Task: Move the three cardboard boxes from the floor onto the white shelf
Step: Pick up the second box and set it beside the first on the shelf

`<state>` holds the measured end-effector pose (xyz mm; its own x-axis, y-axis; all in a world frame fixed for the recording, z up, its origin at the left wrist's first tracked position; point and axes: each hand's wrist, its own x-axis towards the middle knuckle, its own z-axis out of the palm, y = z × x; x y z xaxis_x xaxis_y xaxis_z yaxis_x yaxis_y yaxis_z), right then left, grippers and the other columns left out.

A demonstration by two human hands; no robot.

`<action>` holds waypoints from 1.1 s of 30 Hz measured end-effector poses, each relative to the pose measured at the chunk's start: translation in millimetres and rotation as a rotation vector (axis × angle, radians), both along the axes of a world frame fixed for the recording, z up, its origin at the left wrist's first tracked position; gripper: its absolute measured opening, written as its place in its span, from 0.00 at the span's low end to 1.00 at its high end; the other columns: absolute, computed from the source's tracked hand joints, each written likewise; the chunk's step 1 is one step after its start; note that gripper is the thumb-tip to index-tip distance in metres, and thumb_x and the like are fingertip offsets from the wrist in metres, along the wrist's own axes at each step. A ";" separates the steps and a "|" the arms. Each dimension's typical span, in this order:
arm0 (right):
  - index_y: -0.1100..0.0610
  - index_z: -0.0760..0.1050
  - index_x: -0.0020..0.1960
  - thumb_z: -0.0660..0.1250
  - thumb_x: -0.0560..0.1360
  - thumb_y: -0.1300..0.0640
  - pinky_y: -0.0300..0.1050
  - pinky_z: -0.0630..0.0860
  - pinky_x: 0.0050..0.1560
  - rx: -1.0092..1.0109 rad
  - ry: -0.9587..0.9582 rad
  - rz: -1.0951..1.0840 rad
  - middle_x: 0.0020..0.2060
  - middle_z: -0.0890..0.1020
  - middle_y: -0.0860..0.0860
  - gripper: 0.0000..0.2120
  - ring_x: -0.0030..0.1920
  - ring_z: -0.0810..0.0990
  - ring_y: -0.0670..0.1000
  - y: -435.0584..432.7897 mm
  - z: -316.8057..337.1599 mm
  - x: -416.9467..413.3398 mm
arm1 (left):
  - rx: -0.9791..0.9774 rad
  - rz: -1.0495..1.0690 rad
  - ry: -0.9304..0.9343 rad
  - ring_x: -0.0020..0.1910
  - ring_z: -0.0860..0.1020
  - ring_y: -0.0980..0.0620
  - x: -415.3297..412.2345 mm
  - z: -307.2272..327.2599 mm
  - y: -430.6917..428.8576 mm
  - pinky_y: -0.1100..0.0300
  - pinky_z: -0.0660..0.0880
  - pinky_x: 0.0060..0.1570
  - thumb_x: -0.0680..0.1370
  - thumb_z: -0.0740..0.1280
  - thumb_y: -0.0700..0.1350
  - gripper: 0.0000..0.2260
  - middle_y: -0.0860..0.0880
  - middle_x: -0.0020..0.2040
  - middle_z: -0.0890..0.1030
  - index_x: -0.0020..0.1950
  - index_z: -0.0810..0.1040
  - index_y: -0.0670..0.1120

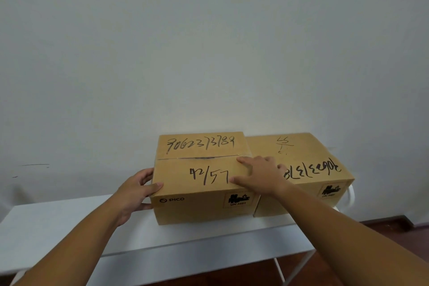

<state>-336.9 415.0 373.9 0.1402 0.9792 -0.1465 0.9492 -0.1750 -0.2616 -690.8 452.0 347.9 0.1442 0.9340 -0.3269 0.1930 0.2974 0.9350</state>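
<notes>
Two boxes (202,190); right one's (308,162) corner hidden

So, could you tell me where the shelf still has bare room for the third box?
The white shelf is bare to the left of the box marked 42/57, beyond the left hand, out to its left edge. The right end is crowded: the second box fills it, touching the first, with the right hand across both.
</notes>
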 end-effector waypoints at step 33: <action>0.50 0.80 0.66 0.67 0.82 0.50 0.40 0.79 0.56 0.351 0.561 -0.065 0.55 0.85 0.46 0.14 0.52 0.82 0.39 -63.2 -0.6 51.9 | 0.674 -0.217 0.563 0.72 0.72 0.49 132.8 45.3 -28.7 0.53 0.67 0.69 0.84 0.64 0.47 0.20 0.50 0.74 0.74 0.76 0.72 0.49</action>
